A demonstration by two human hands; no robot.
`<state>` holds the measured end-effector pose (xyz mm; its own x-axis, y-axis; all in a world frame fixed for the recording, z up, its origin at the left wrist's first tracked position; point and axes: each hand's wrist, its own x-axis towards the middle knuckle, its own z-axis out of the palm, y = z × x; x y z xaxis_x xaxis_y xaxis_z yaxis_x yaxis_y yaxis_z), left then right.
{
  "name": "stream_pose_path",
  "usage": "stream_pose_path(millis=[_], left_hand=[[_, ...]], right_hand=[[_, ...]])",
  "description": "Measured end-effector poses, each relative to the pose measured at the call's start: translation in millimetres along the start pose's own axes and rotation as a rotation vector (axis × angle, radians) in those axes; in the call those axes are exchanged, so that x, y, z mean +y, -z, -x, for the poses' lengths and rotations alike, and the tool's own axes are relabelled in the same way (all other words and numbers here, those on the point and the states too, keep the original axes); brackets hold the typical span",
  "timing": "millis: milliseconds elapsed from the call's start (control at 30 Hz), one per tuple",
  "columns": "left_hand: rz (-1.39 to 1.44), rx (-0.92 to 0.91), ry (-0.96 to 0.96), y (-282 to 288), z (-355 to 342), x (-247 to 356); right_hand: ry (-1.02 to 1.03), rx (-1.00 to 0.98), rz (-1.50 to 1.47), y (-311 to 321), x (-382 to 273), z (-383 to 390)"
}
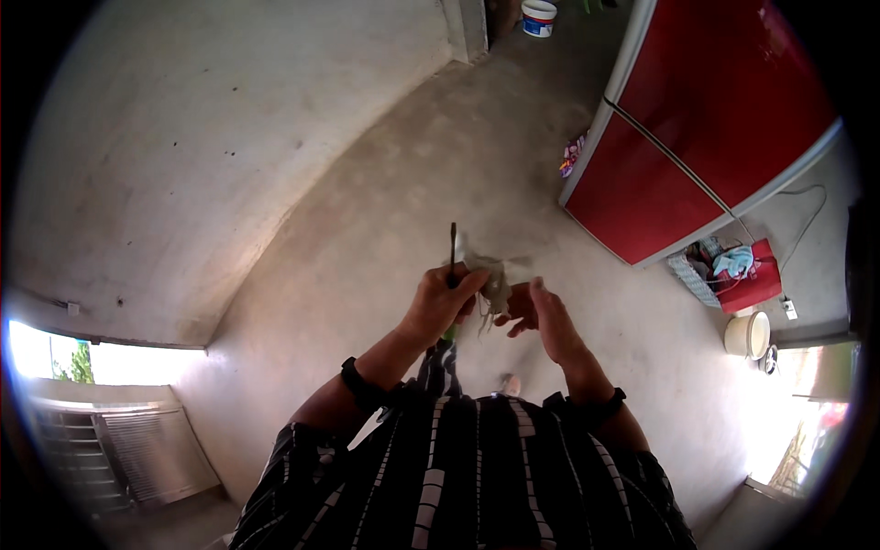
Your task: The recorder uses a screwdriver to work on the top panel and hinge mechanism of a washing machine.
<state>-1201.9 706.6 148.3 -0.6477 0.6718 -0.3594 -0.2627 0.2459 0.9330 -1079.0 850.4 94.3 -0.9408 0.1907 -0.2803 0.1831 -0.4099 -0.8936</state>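
Two buckets stand on the floor [403, 174]: a white-and-blue bucket [538, 22] far ahead, and a cream bucket [735, 337] on your right side; what they contain, I cannot tell. Beside the glossy red fridge [724, 101], a red bag [763, 286] and a grey patterned box [693, 280] sit together, with a soft light-blue cloth [733, 262] at their top. The floor is smooth and grey, with cloudy stains. Your left hand [442, 298] pinches a pale grey piece [496, 286], irregular, with thin strands hanging, in front of your body; a thin dark stick [453, 246] rises upright from the same grip. Your right hand [543, 323] is just beside the piece, thumb raised, fingers parted; whether they touch it, I cannot tell. Both your elbows are bent.
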Motion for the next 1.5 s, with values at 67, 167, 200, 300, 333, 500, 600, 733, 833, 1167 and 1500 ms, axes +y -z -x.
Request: stream_pose_path(millis=[67,167,200,300,333,500,600,733,833,1167,1500], left_hand=[[-0.030,0.004,-0.012,17,-18,6],[-0.139,-0.024,0.016,42,-50,20],[-0.123,-0.025,0.000,51,-60,24],[-0.033,-0.033,-0.042,84,-93,32],[0.042,-0.032,-0.066,92,-104,38],[0.185,-0.169,-0.023,118,-154,65],[0.269,-0.275,0.120,121,-185,81],[0.174,-0.390,0.315,110,-227,107],[0.169,-0.324,0.227,105,-266,116],[-0.202,-0.252,0.117,93,-358,159],[-0.208,-0.398,0.093,125,-398,200]], right_hand=[[0.040,0.029,0.029,-14,-12,-25],[0.060,0.066,0.324,-25,-34,-70],[0.061,0.070,0.327,-29,-37,-84],[0.105,0.066,0.282,-39,-50,-117],[0.115,0.088,0.246,-42,-56,-126],[0.124,0.200,0.184,-49,-76,-173],[0.176,0.219,0.106,-43,-85,-199],[0.263,0.239,0.283,-23,-104,-229],[0.252,0.203,0.332,1,-113,-256],[0.164,0.067,0.336,58,-170,-339],[0.103,0.036,0.112,65,-210,-374]])
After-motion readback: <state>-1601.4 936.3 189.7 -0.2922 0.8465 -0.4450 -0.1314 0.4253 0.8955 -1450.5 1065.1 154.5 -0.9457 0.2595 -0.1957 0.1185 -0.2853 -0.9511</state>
